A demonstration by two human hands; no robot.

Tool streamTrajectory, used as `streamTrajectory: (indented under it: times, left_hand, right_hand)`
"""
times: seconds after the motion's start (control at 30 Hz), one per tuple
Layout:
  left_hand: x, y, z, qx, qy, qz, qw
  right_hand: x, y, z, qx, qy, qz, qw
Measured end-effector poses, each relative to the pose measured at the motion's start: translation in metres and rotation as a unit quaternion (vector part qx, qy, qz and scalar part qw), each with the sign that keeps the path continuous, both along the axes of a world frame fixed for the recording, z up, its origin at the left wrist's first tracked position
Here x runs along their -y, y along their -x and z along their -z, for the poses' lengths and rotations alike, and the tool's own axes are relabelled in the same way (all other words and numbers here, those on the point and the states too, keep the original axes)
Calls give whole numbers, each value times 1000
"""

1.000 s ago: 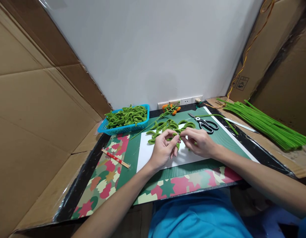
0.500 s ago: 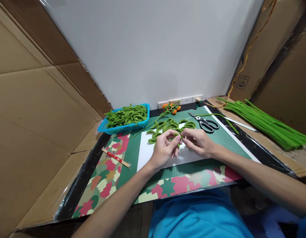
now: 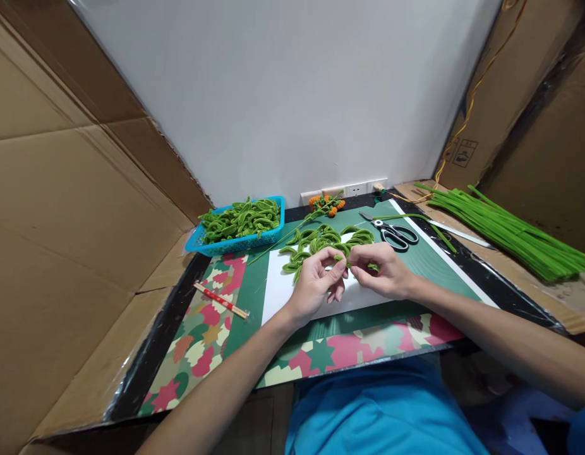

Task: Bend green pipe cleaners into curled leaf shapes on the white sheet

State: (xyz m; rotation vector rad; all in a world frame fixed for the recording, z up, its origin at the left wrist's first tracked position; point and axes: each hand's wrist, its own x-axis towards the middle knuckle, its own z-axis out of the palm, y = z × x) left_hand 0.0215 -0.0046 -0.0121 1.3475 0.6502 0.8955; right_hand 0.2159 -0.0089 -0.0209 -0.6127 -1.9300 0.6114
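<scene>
Above a white sheet (image 3: 278,291), my left hand (image 3: 319,281) pinches a small green fuzzy piece (image 3: 338,258) between thumb and finger. Close on its right, my right hand (image 3: 378,270) is closed at the other end of that piece, its fingertips nearly touching the left ones. Curled green fuzzy pieces (image 3: 321,237) lie on the sheet just behind both hands. Part of the small piece is hidden by the fingers.
A blue basket (image 3: 235,243) of green curls stands back left, beside orange flowers (image 3: 326,205). Black-handled scissors (image 3: 399,237) lie behind my right hand. Long green stems (image 3: 515,237) are at the right. Wrapped chopsticks (image 3: 221,300) lie left. Cardboard walls (image 3: 60,221) flank the table.
My right hand has shifted slightly, its fingers drawn in closer together near the left fingertips. My left hand keeps its pinch almost in the same place.
</scene>
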Motion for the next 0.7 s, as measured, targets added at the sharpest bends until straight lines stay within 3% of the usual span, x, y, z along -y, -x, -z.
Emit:
streamTrajectory:
  times: [0.23, 0.47, 0.57, 0.7]
  left_hand:
    - [0, 0, -1, 17, 58, 36, 997]
    - [0, 0, -2, 14, 101, 51, 994]
    - [0, -1, -2, 10, 101, 51, 994]
    - [1, -2, -2, 8, 82, 38, 996]
  right_hand:
    - [-3, 2, 8, 23, -129, 45, 990]
    - [-11, -10, 13, 119, -291, 87, 945]
    - [-10, -12, 9, 128, -306, 95, 939]
    - [-9, -9, 9, 102, -268, 91, 954]
